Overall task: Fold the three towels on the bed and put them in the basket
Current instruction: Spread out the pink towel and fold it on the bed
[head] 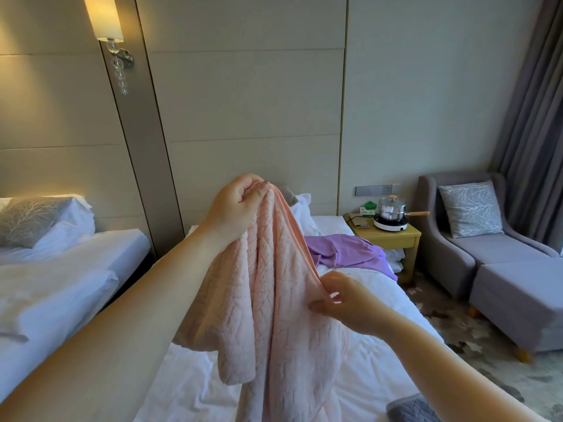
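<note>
I hold the pink towel (265, 300) up in front of me, over the bed (374, 354). My left hand (234, 205) is raised at about eleven o'clock from the towel's middle. Its fingers are curled tight round the bunched top edge, so the cloth hangs from that fist in long folds. My right hand (344, 303) sits lower, at three o'clock from the towel's middle, and pinches the right-hand edge between thumb and fingers. The towel's lower end drops out of view at six o'clock, so I cannot tell whether it touches the white sheet.

The purple towel (344, 248) lies crumpled on the bed at twelve o'clock from my right hand, well apart from the pink one. At five o'clock from that hand, at the frame's bottom edge, a grey quilted thing (417, 406) lies on the bed; I cannot tell what it is.

At two o'clock stands a wooden nightstand (393, 239) with a steel pot (392, 207) on a white hotplate (391, 224). Beyond it are a grey armchair (451, 257), its patterned cushion (469, 208), a footstool (518, 290) and a curtain (536, 117). At nine o'clock is a second bed (61, 275), with a lit wall lamp (105, 19) above it.
</note>
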